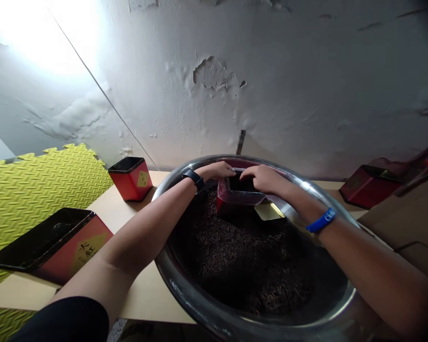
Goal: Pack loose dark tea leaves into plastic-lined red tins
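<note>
A red tin [226, 207] lined with a clear plastic bag [248, 197] stands in a large metal basin. Loose dark tea leaves [235, 242] spread over the basin's bottom around it. My left hand [218, 170] is at the tin's far left corner, fingers closed on the bag's edge. Over the tin's mouth, my right hand [266, 179] has its fingers bent, with one fingertip pointing down inside; what they pinch, if anything, is hidden. A flat gold-coloured metal piece [269, 212] lies on the leaves just right of the tin.
The shiny basin [174, 289] rests on a pale wooden board [146, 297]. Two red tins, one near [74, 247] and one farther back [133, 183], are at left by a yellow foam mat [43, 185]. Another red tin [367, 187] and a cardboard box [403, 218] are right. A peeling wall [288, 95] stands behind.
</note>
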The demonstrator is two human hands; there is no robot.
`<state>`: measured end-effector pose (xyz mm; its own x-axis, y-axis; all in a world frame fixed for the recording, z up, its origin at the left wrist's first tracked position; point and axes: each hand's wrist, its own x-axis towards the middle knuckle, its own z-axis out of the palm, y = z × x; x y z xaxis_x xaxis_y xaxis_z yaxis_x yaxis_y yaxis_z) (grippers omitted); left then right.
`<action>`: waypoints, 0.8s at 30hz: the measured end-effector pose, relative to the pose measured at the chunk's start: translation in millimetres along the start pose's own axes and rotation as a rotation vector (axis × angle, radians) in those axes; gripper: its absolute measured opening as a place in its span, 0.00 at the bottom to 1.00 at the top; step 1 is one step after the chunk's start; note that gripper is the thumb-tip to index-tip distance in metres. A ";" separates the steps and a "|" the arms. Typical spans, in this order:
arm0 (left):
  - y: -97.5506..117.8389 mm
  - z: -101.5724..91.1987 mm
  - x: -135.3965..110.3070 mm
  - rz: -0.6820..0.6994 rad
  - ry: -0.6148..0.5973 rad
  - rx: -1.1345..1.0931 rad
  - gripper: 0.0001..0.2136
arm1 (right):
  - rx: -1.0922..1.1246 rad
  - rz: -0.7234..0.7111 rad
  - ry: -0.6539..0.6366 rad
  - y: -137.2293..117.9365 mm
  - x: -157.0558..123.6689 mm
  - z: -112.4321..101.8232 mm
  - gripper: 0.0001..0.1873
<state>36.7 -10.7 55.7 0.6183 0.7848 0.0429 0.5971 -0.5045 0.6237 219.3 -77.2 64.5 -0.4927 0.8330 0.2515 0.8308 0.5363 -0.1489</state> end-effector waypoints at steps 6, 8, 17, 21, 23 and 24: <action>-4.9 1.3 2.6 -0.005 0.006 0.045 0.10 | 0.048 0.053 0.185 -10.0 -4.0 -17.2 0.19; -5.5 0.6 2.0 0.028 -0.014 0.033 0.10 | 0.188 -0.013 0.169 -29.3 -8.8 -19.8 0.17; 9.5 -2.4 -9.1 0.010 0.047 0.103 0.20 | 0.100 -0.367 -0.985 -105.0 -40.8 80.1 0.55; 3.1 -2.0 -4.4 0.000 0.037 0.113 0.22 | 0.012 -0.429 -1.142 -110.4 -42.0 116.3 0.62; -0.8 -2.1 -1.7 0.007 0.029 0.110 0.23 | 0.005 -0.493 -1.186 -113.1 -40.7 123.7 0.57; -2.2 -2.2 -0.6 0.011 0.028 0.107 0.23 | 0.008 -0.519 -1.206 -114.5 -40.3 125.7 0.54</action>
<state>33.9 -9.3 56.1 0.6114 0.7881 0.0717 0.6425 -0.5472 0.5365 111.5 -155.1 -48.8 -0.6762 0.1253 -0.7260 0.4762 0.8262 -0.3010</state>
